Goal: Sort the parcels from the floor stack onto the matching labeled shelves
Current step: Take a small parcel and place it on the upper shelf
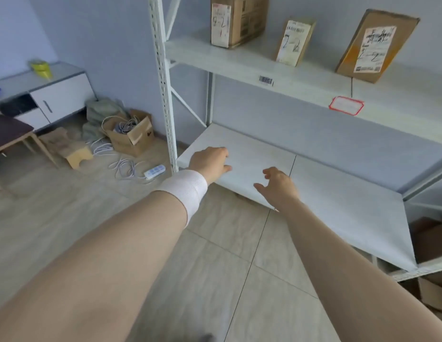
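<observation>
Head view, person facing a white metal rack. The left hand [210,160], with a white wrist wrap [188,188] behind it, reaches over the near left corner of the lower shelf [338,188]; its fingers are loosely curled and hold nothing. Whether they touch the shelf board cannot be told. The right hand [280,185], at 4 o'clock from the left hand and just beside it, hangs over the front edge of the same shelf, its fingers slightly spread and bent, also holding nothing.

On the upper shelf [301,77], at 12 to 2 o'clock from the hands, stand 3 parcels: a large box [242,18] at the left, a small box [295,41] in the middle, tilted back, and a flat parcel [376,45] at the right, leaning toward the wall. Each bears a white label with handwritten marks. On the front edge of the upper shelf are a barcode sticker [266,80] and, at 4 o'clock from it, a red-bordered label [346,106], its text unreadable.

At 9 o'clock from the hands, on the floor: an open carton [133,139] of cables and a power strip [154,171]. At 4 o'clock, beneath the lower shelf, brown cartons [432,290] are partly visible.
</observation>
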`<state>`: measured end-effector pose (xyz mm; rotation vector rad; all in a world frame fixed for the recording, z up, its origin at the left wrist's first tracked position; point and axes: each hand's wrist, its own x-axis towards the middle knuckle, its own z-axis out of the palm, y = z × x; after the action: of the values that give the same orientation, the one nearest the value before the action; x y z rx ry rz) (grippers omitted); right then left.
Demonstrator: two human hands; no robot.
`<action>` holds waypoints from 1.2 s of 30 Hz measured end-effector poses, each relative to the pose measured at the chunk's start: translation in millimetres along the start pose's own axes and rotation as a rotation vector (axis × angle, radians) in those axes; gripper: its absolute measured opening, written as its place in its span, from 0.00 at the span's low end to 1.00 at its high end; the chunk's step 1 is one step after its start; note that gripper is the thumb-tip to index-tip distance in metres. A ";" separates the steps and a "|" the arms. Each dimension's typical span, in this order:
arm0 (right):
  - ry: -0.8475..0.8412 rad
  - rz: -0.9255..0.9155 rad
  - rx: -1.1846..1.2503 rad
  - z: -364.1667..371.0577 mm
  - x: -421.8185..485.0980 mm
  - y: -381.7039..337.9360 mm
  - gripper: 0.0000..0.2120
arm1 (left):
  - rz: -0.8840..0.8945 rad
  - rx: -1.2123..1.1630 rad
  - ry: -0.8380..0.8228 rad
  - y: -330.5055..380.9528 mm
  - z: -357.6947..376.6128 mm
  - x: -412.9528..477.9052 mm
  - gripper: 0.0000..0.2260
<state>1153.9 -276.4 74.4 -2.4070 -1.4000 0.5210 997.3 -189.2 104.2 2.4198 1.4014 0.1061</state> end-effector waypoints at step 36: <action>-0.785 -0.502 -0.333 282.9 -407.4 4.8 0.21 | -0.996 -0.501 -0.096 -98.9 267.0 -549.9 0.17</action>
<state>842.5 -612.7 -115.4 -1.9943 -2.4828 1.2478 696.9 -681.5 -121.3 1.1450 2.0459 0.0746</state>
